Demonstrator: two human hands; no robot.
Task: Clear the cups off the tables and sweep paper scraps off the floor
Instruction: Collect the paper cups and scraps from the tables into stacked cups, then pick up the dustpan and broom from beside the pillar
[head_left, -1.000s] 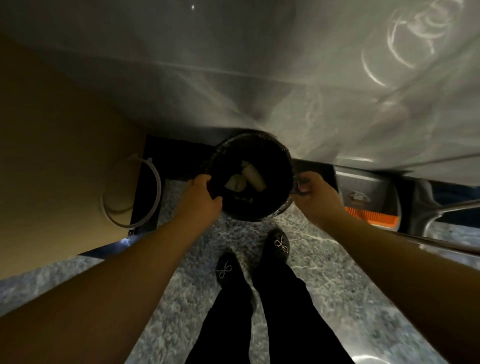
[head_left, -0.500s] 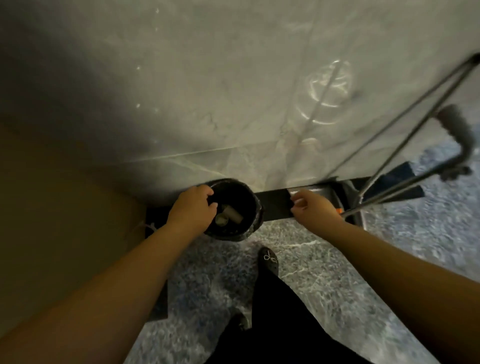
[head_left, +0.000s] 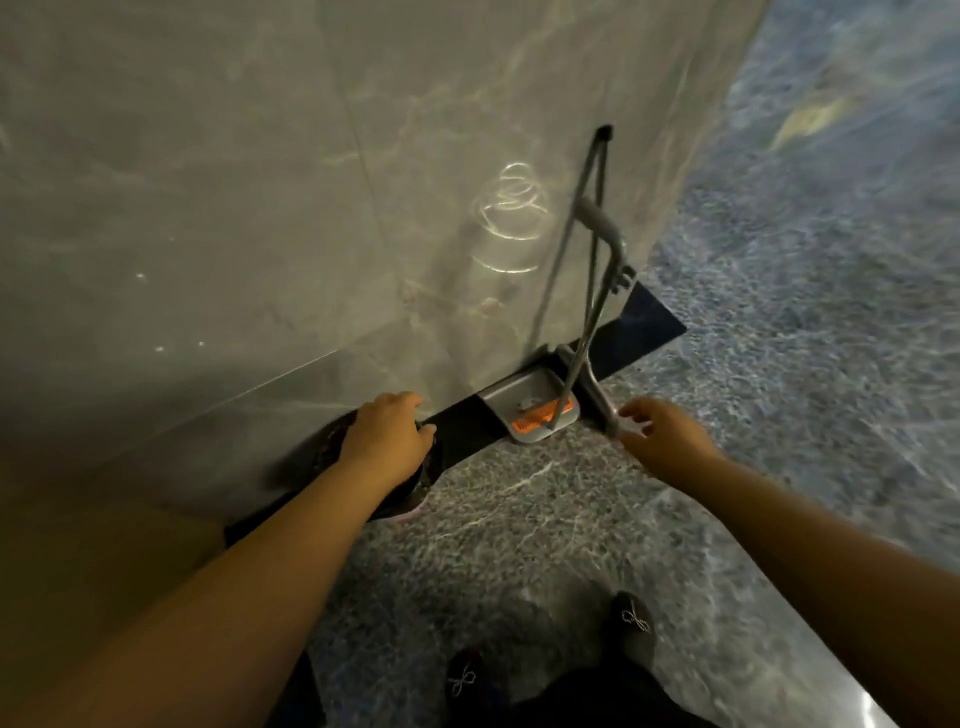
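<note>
Since a second ago the black bin (head_left: 415, 480) has gone from being held up between both hands, its mouth showing pale cups inside, to sitting low at the foot of the grey wall (head_left: 260, 208). The right hand has come off it entirely. My reading: the cup-clearing half looks finished and the sweeping half is about to start (no paper scraps are visible on the floor (head_left: 545, 519) from here).

The left hand (head_left: 387, 434) lies over the bin's rim, fingers curled down on it, hiding the opening; whether it grips or merely rests I cannot tell.

The right hand (head_left: 662, 431) is spread, fingers loose, reaching for the grey handle (head_left: 605, 402). Its fingertips are at the handle's end; no grip is closed yet. The dustpan (head_left: 524, 402) lies between the two hands, against the wall.
</note>
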